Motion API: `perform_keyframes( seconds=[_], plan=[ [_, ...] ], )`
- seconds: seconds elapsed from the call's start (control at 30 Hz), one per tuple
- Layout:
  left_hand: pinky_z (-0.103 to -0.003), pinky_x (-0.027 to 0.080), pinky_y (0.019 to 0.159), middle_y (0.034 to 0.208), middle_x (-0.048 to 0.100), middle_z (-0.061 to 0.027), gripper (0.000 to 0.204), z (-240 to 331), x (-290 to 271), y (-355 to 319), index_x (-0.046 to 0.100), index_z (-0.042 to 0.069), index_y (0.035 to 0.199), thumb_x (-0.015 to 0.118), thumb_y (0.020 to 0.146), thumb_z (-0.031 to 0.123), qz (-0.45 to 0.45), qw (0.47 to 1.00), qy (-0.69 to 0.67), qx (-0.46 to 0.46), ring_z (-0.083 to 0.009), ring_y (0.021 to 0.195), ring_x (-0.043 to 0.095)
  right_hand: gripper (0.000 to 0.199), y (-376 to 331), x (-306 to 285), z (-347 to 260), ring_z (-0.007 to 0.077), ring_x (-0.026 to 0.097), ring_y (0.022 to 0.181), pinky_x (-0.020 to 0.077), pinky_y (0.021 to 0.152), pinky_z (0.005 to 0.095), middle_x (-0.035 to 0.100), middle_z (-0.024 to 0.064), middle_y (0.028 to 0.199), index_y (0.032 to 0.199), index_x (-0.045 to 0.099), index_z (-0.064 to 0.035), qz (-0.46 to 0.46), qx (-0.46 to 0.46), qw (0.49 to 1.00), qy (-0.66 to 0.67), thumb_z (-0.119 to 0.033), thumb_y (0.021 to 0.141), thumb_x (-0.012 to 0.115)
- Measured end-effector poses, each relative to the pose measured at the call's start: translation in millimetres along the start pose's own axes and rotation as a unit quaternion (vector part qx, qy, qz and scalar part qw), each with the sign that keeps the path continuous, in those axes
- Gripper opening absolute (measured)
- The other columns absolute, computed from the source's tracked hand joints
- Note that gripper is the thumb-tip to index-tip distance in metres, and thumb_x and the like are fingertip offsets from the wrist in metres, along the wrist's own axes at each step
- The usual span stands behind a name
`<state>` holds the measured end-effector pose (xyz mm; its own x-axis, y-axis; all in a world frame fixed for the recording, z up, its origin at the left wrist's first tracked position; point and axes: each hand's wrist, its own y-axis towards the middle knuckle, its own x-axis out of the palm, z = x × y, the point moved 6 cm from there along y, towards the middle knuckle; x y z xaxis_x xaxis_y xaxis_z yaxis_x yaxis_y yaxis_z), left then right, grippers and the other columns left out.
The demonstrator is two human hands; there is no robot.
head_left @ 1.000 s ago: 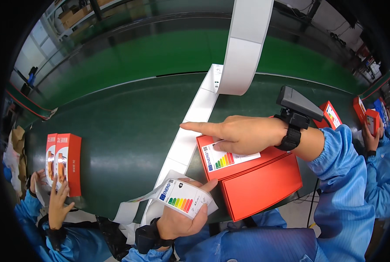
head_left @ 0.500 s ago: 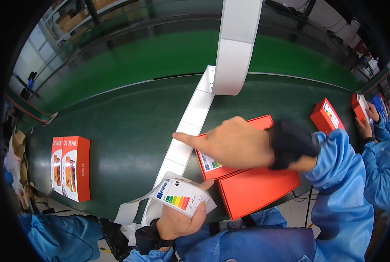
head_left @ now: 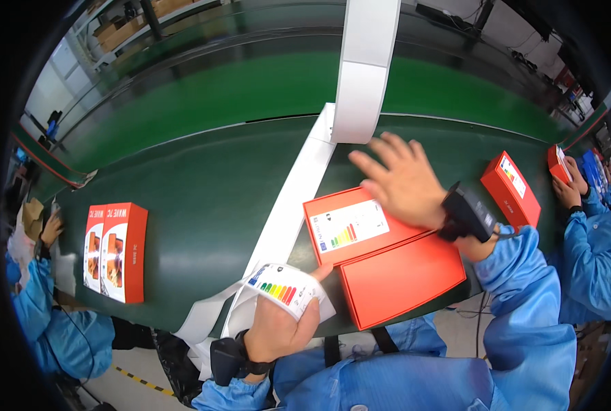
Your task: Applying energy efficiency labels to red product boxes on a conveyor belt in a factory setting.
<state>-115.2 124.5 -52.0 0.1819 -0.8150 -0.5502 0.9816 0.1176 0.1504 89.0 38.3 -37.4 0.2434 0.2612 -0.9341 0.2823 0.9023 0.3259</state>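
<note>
In my left hand [head_left: 278, 332] is the near end of a white label strip, with a printed energy label [head_left: 281, 288] in colour bars facing up. The thumb presses on that label and the index finger points toward the boxes. My right hand [head_left: 409, 186], empty and with fingers spread, is over the far right part of a red box [head_left: 319, 212]. An energy label [head_left: 348, 227] lies on this box's top, partly covered by the hand. Against its near side sits a second red box [head_left: 405, 281] with a plain top.
The label strip [head_left: 298, 181] crosses the dark green work surface [head_left: 196, 178] and hangs from above in a wide loop [head_left: 362, 96]. Two red-and-white printed boxes [head_left: 116, 253] stand at left, a labelled red box [head_left: 511, 188] at right. Co-workers sit on both sides; one holds a red box [head_left: 559, 164].
My right hand has moved right and away from me, its pointing finger now spread with the others. The label on the box has come into view. My left hand keeps hold of the strip.
</note>
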Motion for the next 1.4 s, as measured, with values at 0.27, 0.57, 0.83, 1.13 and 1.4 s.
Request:
perform_keyframes(
  seconds=[0.27, 0.57, 0.83, 1.13, 1.4],
  plan=[
    [-0.043, 0.040, 0.077, 0.098, 0.056, -0.0189, 0.027, 14.2, -0.7, -19.1, 0.054, -0.002, 0.107, 0.049, 0.082, 0.006, 0.033, 0.998, -0.001, 0.056, -0.0363, 0.087, 0.053, 0.044, -4.7, -45.8, -98.0, 0.0302, 0.042, 0.111, 0.0359, 0.094, 0.0394, 0.045, 0.0143, 0.120, 0.124, 0.044, -0.0035, -0.042, -0.093, 0.848, 0.521, -0.024, 0.087, 0.055],
    [-0.036, 0.042, 0.082, 0.106, 0.056, -0.0116, 0.038, 11.7, 12.1, -54.4, 0.053, 0.007, 0.113, 0.056, 0.075, 0.009, -0.105, 0.993, -0.020, -0.045, -0.0270, 0.098, 0.054, 0.032, -14.7, -51.1, -133.7, 0.0222, 0.054, 0.099, 0.0506, 0.078, 0.0304, 0.054, 0.0133, 0.108, 0.109, 0.056, 0.0013, -0.219, -0.099, 0.614, 0.752, -0.012, 0.081, 0.062],
    [-0.033, 0.047, 0.065, 0.089, 0.059, -0.0103, 0.046, 20.1, 18.9, -62.4, 0.053, 0.009, 0.106, 0.068, 0.072, 0.036, -0.215, 0.974, 0.028, -0.061, -0.0259, 0.075, 0.060, 0.022, -26.7, -44.0, -145.1, 0.0196, 0.055, 0.095, 0.0485, 0.074, 0.0295, 0.058, 0.0098, 0.099, 0.097, 0.060, 0.0029, -0.240, -0.142, 0.595, 0.754, -0.007, 0.077, 0.064],
    [-0.046, 0.033, 0.100, 0.131, 0.041, -0.0136, 0.059, 26.0, 17.9, -69.0, 0.027, 0.006, 0.135, 0.040, 0.089, 0.041, 0.187, 0.723, -0.644, -0.167, -0.0285, 0.121, 0.041, 0.022, -30.4, -65.0, -143.2, 0.0208, 0.052, 0.090, 0.0427, 0.075, 0.0344, 0.060, 0.0019, 0.095, 0.095, 0.066, -0.0085, 0.084, -0.202, 0.800, 0.559, -0.014, 0.073, 0.069],
    [-0.045, 0.036, 0.098, 0.123, 0.047, -0.0206, 0.046, 9.2, 16.1, -59.7, 0.034, -0.002, 0.128, 0.040, 0.091, 0.025, 0.194, 0.680, -0.667, -0.236, -0.0322, 0.114, 0.048, 0.016, -49.8, -99.6, -127.1, 0.0266, 0.057, 0.092, 0.0461, 0.068, 0.0381, 0.061, 0.0107, 0.100, 0.089, 0.065, -0.0050, 0.226, -0.266, 0.786, 0.510, -0.016, 0.078, 0.065]
  ],
)
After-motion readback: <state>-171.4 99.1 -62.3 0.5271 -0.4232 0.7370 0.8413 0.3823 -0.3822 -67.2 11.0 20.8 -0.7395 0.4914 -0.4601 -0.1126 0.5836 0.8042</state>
